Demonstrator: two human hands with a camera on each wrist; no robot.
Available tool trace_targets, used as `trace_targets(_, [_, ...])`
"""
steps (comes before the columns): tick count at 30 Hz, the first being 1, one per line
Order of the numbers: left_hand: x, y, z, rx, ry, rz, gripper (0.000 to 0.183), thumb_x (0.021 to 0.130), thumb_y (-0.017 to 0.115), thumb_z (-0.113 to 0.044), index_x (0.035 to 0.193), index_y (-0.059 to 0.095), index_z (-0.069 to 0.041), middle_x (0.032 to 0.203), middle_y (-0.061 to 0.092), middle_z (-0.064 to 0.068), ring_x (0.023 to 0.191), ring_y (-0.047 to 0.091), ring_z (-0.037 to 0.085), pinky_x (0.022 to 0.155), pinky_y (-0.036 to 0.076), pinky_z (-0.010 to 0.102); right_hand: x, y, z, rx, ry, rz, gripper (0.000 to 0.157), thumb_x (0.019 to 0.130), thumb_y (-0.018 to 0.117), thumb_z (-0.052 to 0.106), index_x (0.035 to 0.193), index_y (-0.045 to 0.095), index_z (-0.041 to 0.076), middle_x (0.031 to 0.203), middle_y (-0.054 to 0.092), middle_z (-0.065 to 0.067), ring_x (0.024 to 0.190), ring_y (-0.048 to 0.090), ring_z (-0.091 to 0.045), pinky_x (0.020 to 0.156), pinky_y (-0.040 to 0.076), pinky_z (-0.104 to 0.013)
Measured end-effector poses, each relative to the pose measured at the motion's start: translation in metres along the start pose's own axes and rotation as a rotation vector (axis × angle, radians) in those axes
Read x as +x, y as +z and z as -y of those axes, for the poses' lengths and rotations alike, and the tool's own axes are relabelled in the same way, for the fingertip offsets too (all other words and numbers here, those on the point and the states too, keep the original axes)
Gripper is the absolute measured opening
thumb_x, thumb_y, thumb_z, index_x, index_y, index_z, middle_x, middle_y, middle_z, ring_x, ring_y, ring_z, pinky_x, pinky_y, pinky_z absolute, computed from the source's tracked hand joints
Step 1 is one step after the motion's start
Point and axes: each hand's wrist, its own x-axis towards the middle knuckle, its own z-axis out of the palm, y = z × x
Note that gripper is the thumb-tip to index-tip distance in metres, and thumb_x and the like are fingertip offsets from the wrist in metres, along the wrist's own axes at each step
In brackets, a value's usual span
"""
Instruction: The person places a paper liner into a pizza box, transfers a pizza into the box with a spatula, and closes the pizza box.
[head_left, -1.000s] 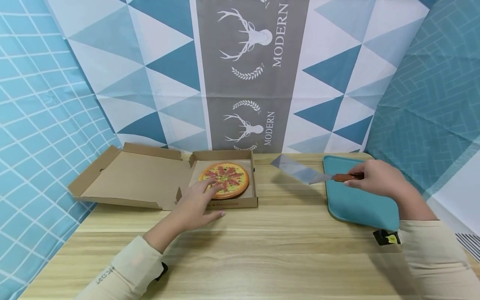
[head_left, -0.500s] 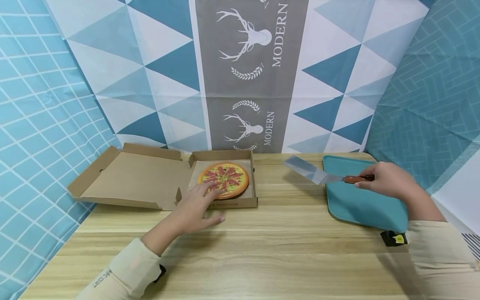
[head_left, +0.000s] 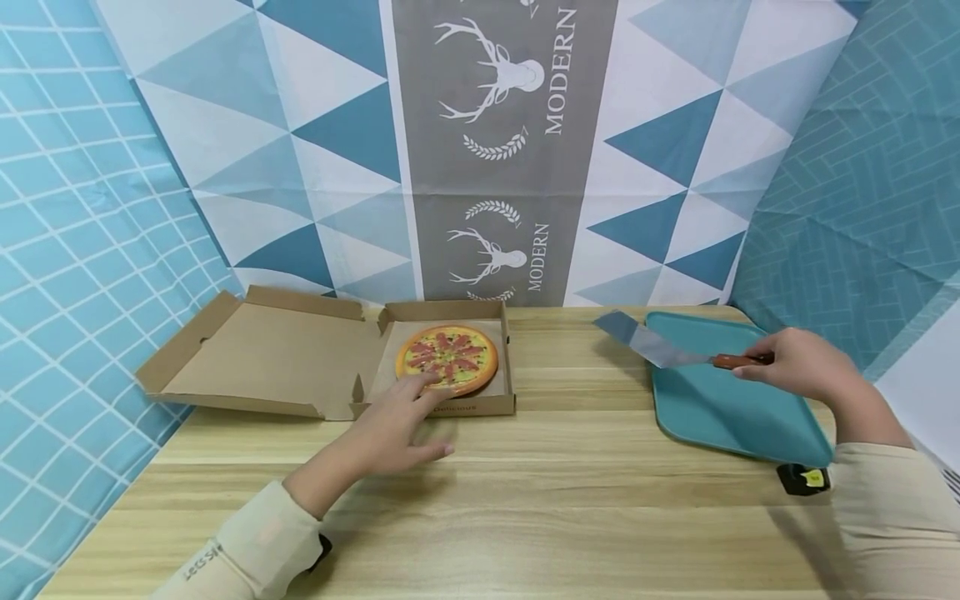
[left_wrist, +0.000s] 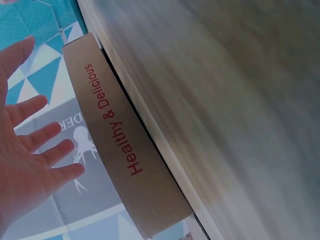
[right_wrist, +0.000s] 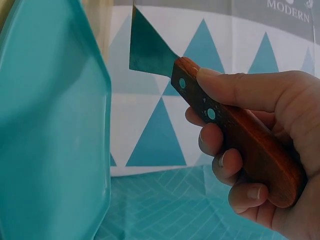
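A round pizza (head_left: 450,352), topped with red slices, lies in an opened cardboard pizza box (head_left: 491,406). Over the box's front edge hovers my left hand (head_left: 384,429), its fingers spread and holding nothing; its fingertips overlap the pizza's near rim in the head view. In the left wrist view the box's front wall (left_wrist: 117,130) reads "Healthy & Delicious". My right hand (head_left: 810,364) grips the wooden handle (right_wrist: 245,140) of a spatula, fingers curled round it and thumb along the top. The spatula's flat metal blade (head_left: 647,342) points left, raised above the table and the tray's left edge.
A teal tray (head_left: 738,421) lies on the right side of the wooden table (head_left: 570,500), under the spatula. The box's lid (head_left: 277,354) is folded back flat to the left. A patterned cloth (head_left: 502,167) hangs behind the table.
My right hand has moved to the right with the spatula, so the blade is farther from the pizza box. My left hand has drawn back slightly toward me from the pizza.
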Motion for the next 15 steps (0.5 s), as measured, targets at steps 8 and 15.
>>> trace_targets(8, [-0.001,0.000,-0.001,-0.003,0.009,-0.008,0.062,0.083,0.075,-0.041,0.133,0.057,-0.008,0.140,0.046,0.020,0.129,0.043,0.035,0.104,0.040,0.052,-0.008,0.000,-0.019,0.019,0.039,-0.010,0.052,0.087,0.072,0.036,0.107,0.068,-0.012,0.078,0.068,-0.002,0.062,0.051,-0.019,0.052,0.040,-0.033])
trace_targets(15, [-0.004,-0.001,0.001,-0.013,0.015,-0.027,0.060,0.082,0.078,-0.037,0.131,0.058,-0.008,0.139,0.046,0.021,0.128,0.044,0.037,0.102,0.041,0.054,-0.014,0.000,-0.037,0.016,0.101,-0.026,0.055,0.088,0.072,0.038,0.106,0.067,-0.014,0.073,0.066,-0.004,0.062,0.048,-0.020,0.051,0.039,-0.033])
